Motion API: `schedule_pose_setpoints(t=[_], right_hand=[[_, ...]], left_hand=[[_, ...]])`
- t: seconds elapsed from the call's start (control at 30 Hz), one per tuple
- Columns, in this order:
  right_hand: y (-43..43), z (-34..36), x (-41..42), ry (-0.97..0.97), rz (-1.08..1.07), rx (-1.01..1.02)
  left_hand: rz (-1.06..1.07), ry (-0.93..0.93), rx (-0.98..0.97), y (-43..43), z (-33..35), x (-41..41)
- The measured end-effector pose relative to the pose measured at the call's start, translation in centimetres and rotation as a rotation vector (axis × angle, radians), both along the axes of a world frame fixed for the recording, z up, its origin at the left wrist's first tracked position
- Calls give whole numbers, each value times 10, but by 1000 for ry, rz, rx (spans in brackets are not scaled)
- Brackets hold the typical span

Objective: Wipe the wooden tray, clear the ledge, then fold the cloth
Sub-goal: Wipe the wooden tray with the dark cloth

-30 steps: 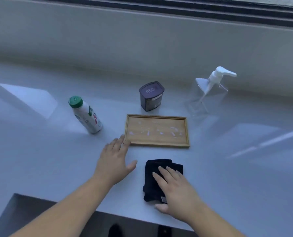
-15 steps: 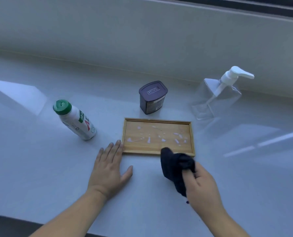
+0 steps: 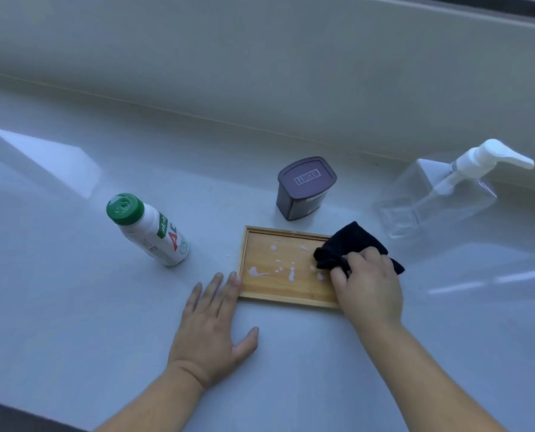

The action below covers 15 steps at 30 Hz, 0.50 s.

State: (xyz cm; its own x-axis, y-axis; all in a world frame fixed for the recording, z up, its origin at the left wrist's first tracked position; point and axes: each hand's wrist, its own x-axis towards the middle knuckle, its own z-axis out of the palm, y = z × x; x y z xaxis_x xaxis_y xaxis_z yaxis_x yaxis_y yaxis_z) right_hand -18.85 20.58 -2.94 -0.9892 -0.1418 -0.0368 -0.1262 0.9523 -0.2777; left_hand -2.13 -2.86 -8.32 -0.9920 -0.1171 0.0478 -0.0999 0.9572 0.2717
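Note:
A shallow wooden tray lies on the pale ledge, its floor spotted with several white smears. My right hand grips a bunched black cloth and presses it onto the tray's right end, hiding that corner. My left hand lies flat on the ledge with fingers spread, its fingertips touching the tray's left rim.
A white bottle with a green cap stands left of the tray. A dark lidded container sits just behind the tray. A clear pump dispenser stands at the right, by the wall. A dark edge shows at bottom left.
My right hand picked the black cloth up off the ledge and carried it forward onto the tray's right end. My left hand stayed flat by the tray's left rim.

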Motion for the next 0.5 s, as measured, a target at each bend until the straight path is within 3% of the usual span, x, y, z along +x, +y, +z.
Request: schedule_pose_setpoints(t=[0.1,0.3,0.5], right_hand=[[-36,-1,-1,3,-27,-54],[-133,-5,35,-10,317,-144],[-54,-2,15,-16,391,-72]], left_hand=[[6,-20,25,-1,0,-1],[15,-65,80,-2,4,-2],[39,23,70,1,2,-2]])
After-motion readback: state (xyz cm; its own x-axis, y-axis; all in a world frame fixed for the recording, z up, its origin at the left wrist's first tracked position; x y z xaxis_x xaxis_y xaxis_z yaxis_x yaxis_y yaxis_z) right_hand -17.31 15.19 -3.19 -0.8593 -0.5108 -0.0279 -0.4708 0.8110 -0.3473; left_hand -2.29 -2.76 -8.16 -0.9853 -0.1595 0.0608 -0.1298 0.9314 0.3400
